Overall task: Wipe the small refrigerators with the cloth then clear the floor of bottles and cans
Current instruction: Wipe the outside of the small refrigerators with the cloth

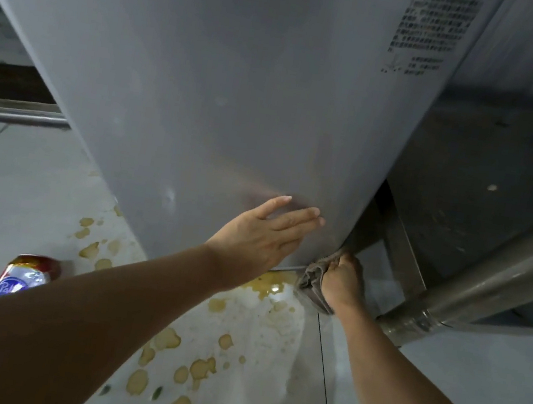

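Observation:
A grey small refrigerator (222, 91) fills the upper middle of the view, with a block of printed text at its top right. My left hand (264, 232) lies flat on its lower side panel with straight fingers. My right hand (343, 282) grips a bunched grey-brown cloth (312, 278) against the refrigerator's bottom right corner, just above the floor. A crushed red, white and blue can (24, 276) lies on the floor at the left, partly hidden behind my left forearm.
Yellow-brown spilled liquid (198, 368) is spattered over the pale tiled floor below the refrigerator, with a puddle at its base. A stainless steel table leg and crossbar (473, 291) stand at the right. A metal rail (11, 115) runs along the left.

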{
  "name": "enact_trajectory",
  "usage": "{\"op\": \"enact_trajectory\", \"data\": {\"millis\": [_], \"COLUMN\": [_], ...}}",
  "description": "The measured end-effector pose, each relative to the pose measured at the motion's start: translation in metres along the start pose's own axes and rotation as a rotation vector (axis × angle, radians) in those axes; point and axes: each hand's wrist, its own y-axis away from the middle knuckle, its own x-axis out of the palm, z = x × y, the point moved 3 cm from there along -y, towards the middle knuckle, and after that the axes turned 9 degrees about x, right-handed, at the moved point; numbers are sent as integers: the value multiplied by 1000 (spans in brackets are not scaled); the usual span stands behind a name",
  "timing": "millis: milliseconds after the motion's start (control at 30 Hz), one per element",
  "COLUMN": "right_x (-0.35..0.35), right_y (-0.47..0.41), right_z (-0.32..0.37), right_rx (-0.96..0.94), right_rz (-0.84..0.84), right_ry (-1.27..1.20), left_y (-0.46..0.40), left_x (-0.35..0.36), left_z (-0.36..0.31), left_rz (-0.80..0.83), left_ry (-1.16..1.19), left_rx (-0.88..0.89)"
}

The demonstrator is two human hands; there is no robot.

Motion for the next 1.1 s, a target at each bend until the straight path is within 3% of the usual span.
{"op": "enact_trajectory", "data": {"millis": [200, 367, 533, 867, 1100], "right_x": [-11, -19, -34, -86, -120], "right_y": [9, 43, 82, 167, 227], "right_z": [5, 9, 33, 124, 176], "right_rx": [72, 118, -11, -155, -144], "right_rz": [-30, -94, -115, -37, 5], "right_ry": [263, 193, 199, -23, 72], "left_y": [14, 39, 67, 130, 174], "left_x": [3, 1, -14, -64, -122], "left_z": [-12, -17, -11, 31, 64], "left_rz": [184, 212, 182, 127, 186], "left_ry": [242, 358, 440, 567, 725], "left_rx": [-13, -87, -180, -391, -488]}}
